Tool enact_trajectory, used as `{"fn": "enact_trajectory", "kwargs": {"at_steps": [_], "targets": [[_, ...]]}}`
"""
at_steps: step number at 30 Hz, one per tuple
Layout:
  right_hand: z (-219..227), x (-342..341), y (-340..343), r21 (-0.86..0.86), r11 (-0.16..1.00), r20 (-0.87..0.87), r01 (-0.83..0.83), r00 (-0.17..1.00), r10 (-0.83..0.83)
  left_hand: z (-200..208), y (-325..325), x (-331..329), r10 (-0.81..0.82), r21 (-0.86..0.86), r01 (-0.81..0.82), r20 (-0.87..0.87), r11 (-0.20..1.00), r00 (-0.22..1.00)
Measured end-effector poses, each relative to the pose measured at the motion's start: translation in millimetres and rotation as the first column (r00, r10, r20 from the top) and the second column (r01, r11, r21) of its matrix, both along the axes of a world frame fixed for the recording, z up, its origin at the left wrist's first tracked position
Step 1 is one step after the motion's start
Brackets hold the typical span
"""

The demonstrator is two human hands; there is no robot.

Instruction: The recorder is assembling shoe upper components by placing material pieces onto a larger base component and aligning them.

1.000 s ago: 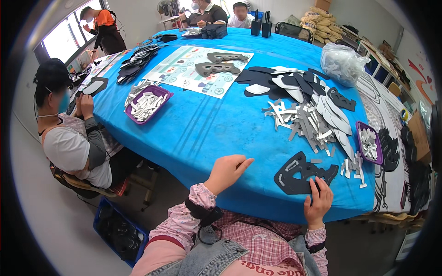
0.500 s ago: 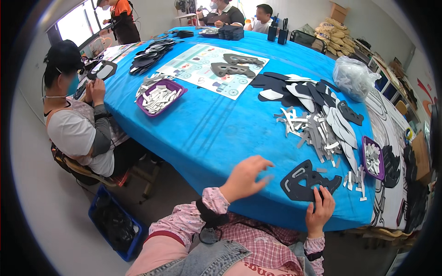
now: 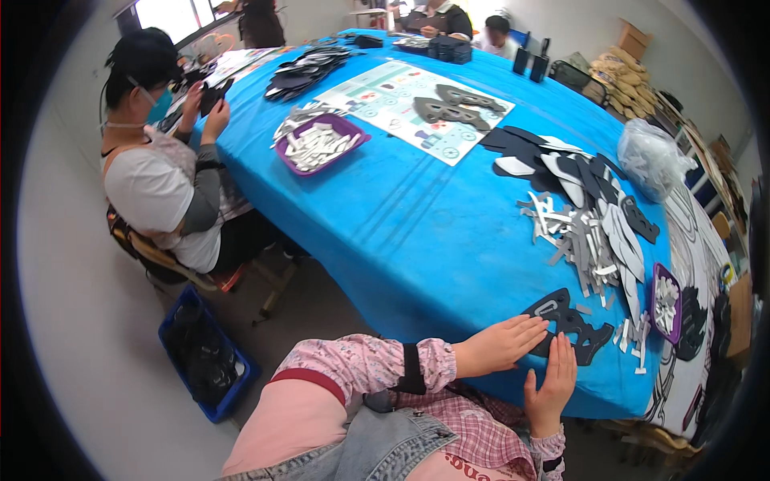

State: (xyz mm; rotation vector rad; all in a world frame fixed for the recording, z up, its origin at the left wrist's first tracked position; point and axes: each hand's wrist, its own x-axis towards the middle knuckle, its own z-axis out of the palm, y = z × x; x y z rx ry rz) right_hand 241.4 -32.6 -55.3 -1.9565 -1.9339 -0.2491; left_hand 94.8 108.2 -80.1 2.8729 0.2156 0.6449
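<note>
At the lower right of the frame, flat on a blue table cover close to its front edge, a dark cut-out piece with a curved outline and several openings. Reaching in from the lower centre, in a pink flowered sleeve with a black band, the left hand, palm down, fingers straight and together, tips on the left side of the dark cut-out piece. Just beside it, lower and to the right, the right hand, fingers pointing up the frame, tips at the near edge of the same piece, thumb apart. Both hands unclosed, pressing or resting rather than grasping; impossible to tell about anything small beneath the fingertips. Right of the piece, scattered short strips in white and grey, and next to them a purple tray with more inside. Higher up at right, a loose heap of strips, then overlapping dark and white pads, then a bulging clear plastic bag. At upper centre, a pale printed sheet under two grey cut-outs. Left of the sheet, a purple basket full of white strips. At upper left, a seated co-worker in a white top, holding a small dark object with both hands. Lower left, on the floor, a blue crate of dark pieces.
</note>
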Motion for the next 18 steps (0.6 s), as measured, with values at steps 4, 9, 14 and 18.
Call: {"fn": "enact_trajectory", "kwargs": {"at_steps": [4, 9, 14, 18], "targets": [[3.6, 2.1, -14.0, 0.001, 0.997, 0.057, 0.073, 0.996, -0.072, 6.0, -11.5, 2.2, -0.034, 0.085, 0.028, 0.071, 0.996, 0.997], [0.3, 5.8, -13.7, -0.05, 0.996, 0.094, 0.07, 0.993, -0.065, -8.8, -17.7, 5.6, 0.065, 0.11, -0.061, -0.031, 0.992, 0.997], [-2.6, 11.7, -21.1, -0.036, 0.995, 0.122, 0.095, 0.988, -0.09, -10.9, -16.8, 17.8, 0.052, 0.059, -0.052, 0.001, 0.997, 0.999], [1.8, 11.2, -20.0, -0.084, 0.99, 0.103, 0.116, 0.989, -0.107, 9.3, -21.2, 18.1, -0.079, -0.035, 0.084, 0.136, 0.996, 0.988]]}}
